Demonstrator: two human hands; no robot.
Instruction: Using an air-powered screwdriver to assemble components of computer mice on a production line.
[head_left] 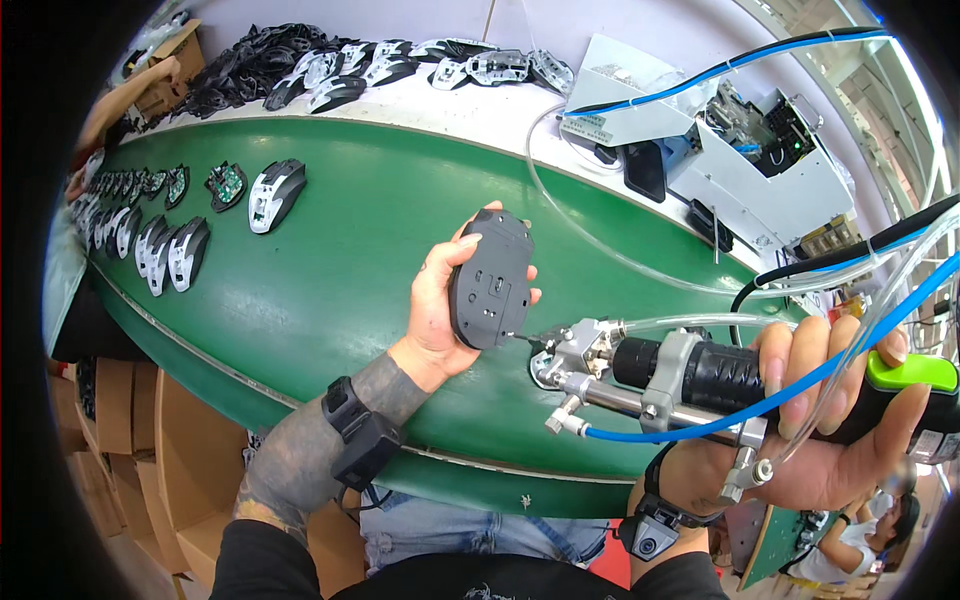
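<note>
My left hand point(437, 300) is closed around a black computer mouse point(493, 278), its underside facing up, over the green work surface. My right hand point(822, 400) grips a black electric screwdriver point(722, 378) with a bright green lever, lying nearly level. A metal screw-feeding head point(585, 352) with hose fittings is fixed to its front. The thin tip point(522, 337) points left and comes to the lower right edge of the mouse. Whether it touches a screw there is too small to tell.
Mouse shells point(274, 196) and green circuit boards point(226, 186) sit at left on the green belt point(360, 215). More shells point(388, 66) and black parts crowd the white back ledge. A screw feeder point(765, 135) stands at back right. A blue hose point(700, 432) crosses my right hand. Cardboard boxes point(200, 450) lie below left.
</note>
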